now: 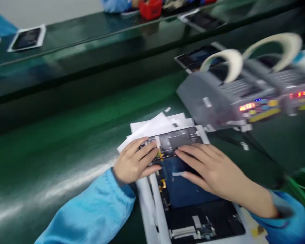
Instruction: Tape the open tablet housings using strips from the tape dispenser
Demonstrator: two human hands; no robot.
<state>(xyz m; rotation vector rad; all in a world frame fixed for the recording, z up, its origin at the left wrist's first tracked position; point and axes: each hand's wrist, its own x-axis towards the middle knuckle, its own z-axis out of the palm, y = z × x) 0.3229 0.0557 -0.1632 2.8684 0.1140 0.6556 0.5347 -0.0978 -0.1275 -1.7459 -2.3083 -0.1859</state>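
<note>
An opened tablet (186, 183) lies on white sheets (152, 127), showing a dark blue panel, yellow flex parts along one side and a small circuit board (205, 228) near the bottom. My left hand (136, 159) rests on the upper left of the tablet, fingers stretched out beside a short strip of white tape (158, 141). Flat on the upper middle lie the extended fingers of my right hand (205, 166). A thin white strip (178, 174) sits at my right thumb's tip; whether it clings there or lies on the panel, I cannot tell.
Grey tape dispensers (208, 98) with lit red digits and large tape rolls (228, 64) stand at the right. Behind is a raised green ledge (91, 40) bearing more tablets (27, 38) and a red bin (150, 8). A co-worker's blue sleeve (115, 5) shows at the top.
</note>
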